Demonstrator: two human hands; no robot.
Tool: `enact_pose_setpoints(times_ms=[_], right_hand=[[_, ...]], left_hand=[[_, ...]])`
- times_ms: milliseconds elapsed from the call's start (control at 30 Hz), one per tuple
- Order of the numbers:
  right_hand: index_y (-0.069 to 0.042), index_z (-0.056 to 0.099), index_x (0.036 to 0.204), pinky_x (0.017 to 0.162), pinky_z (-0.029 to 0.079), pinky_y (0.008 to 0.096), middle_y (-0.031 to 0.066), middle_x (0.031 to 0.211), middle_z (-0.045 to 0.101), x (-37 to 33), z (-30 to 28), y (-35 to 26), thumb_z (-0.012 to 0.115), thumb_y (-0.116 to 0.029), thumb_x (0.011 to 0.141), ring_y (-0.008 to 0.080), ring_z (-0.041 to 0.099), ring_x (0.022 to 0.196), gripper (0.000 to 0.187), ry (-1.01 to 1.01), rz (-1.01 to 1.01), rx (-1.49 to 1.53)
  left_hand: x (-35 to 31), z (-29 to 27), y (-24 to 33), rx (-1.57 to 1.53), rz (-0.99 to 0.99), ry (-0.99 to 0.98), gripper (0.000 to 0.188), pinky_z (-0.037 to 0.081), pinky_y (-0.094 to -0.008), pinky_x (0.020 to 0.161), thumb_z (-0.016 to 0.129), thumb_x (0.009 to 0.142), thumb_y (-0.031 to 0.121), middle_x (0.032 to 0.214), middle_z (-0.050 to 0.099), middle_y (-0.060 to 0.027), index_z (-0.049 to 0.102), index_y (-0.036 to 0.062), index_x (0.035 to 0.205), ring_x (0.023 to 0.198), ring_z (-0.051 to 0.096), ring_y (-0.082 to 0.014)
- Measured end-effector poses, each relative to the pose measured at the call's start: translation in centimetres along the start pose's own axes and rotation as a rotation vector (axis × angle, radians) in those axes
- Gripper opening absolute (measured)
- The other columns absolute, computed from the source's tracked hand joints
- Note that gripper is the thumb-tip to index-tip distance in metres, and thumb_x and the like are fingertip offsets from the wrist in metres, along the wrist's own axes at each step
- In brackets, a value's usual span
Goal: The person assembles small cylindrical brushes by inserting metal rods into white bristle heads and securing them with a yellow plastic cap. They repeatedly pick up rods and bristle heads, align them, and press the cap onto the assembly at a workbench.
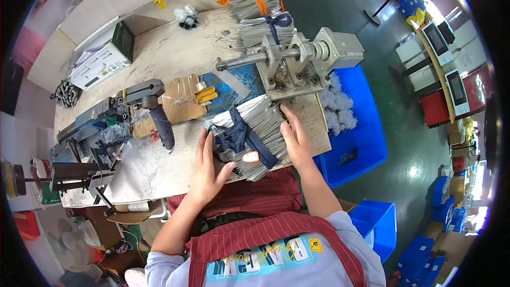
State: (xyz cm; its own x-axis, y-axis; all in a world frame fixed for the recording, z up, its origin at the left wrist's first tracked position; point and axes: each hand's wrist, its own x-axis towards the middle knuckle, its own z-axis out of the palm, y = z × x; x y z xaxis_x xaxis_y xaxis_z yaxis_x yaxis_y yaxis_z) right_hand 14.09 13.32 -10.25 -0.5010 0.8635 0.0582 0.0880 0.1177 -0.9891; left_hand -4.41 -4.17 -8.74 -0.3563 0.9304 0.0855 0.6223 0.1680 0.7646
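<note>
A bundle of thin silvery wires (266,122) lies on the workbench right before me, tied with a dark blue cloth strip (260,146). A small white and red tag (250,157) rests on it. My left hand (207,172) is open at the bundle's left end, fingers stretched and thumb apart. On the other side, my right hand (297,141) is also open, its fingertips close to the wire ends. Whether either hand presses on the wires, I cannot tell.
Behind the bundle stands a metal shaft machine with a motor (340,48). A clamp-like device with a dark handle (162,127) is at left. More tied wire bundles (265,29) lie at the back. A blue bin (366,154) holding white bristly pieces stands right of the bench.
</note>
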Motion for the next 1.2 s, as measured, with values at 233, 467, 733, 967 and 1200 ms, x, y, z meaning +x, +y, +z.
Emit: enact_pose_setpoints(times_ms=[233, 467, 733, 967, 1200], right_hand=[[0.002, 0.039, 0.14, 0.111, 0.028, 0.0369, 0.0177, 0.143, 0.044, -3.1, 3.2, -0.3, 0.048, -0.022, 0.101, 0.0266, 0.04, 0.133, 0.047, 0.165, -0.005, -0.201], [0.0, 0.046, 0.132, 0.106, 0.035, 0.0356, 0.0154, 0.139, 0.047, -3.3, 0.8, -2.6, 0.052, -0.011, 0.097, 0.0243, 0.047, 0.125, 0.037, 0.143, -0.024, -0.187], [0.001, 0.06, 0.101, 0.081, 0.049, 0.0419, 0.019, 0.094, 0.063, 7.9, 7.9, -8.9, 0.058, -0.006, 0.089, 0.0368, 0.06, 0.091, 0.014, -0.238, -0.709, -0.879], [0.003, 0.047, 0.124, 0.074, 0.049, 0.0491, 0.026, 0.095, 0.065, 14.5, 11.2, -6.7, 0.061, -0.019, 0.089, 0.0396, 0.063, 0.094, 0.044, -0.39, -0.208, -1.337], [0.006, 0.055, 0.1, 0.082, 0.048, 0.0499, 0.0246, 0.092, 0.061, 13.4, 10.1, -5.0, 0.057, -0.006, 0.088, 0.0435, 0.06, 0.091, 0.017, -0.302, -0.523, -1.151]], left_hand=[[2.2, 0.6, -1.3, -0.074, 0.064, 0.013, 0.079, 0.027, -0.0441, 0.114, 0.066, 0.088, 0.034, 0.153, 0.016, -0.0279, 0.025, -0.0027, 0.146, 0.141, 0.023, -0.0436], [1.3, -0.6, -2.3, -0.194, 0.054, 0.023, 0.07, 0.024, -0.0424, 0.115, 0.063, 0.088, 0.019, 0.153, 0.022, -0.0245, 0.028, -0.0034, 0.144, 0.142, 0.025, -0.0387], [-2.0, -0.4, -4.6, -0.161, 0.084, 0.233, 0.057, 0.04, -0.0409, 0.105, 0.063, 0.085, 0.009, 0.141, 0.039, -0.0248, 0.039, -0.0037, 0.136, 0.128, 0.044, -0.0381], [-2.8, -0.4, -4.6, -0.245, 0.044, 0.332, 0.046, 0.049, -0.0378, 0.093, 0.065, 0.088, 0.014, 0.133, 0.046, -0.0218, 0.047, -0.003, 0.127, 0.115, 0.054, -0.0343], [-2.7, 0.2, -4.8, -0.199, 0.113, 0.351, 0.043, 0.046, -0.0402, 0.093, 0.064, 0.089, 0.015, 0.126, 0.049, -0.0219, 0.048, -0.0032, 0.124, 0.112, 0.054, -0.0388]])
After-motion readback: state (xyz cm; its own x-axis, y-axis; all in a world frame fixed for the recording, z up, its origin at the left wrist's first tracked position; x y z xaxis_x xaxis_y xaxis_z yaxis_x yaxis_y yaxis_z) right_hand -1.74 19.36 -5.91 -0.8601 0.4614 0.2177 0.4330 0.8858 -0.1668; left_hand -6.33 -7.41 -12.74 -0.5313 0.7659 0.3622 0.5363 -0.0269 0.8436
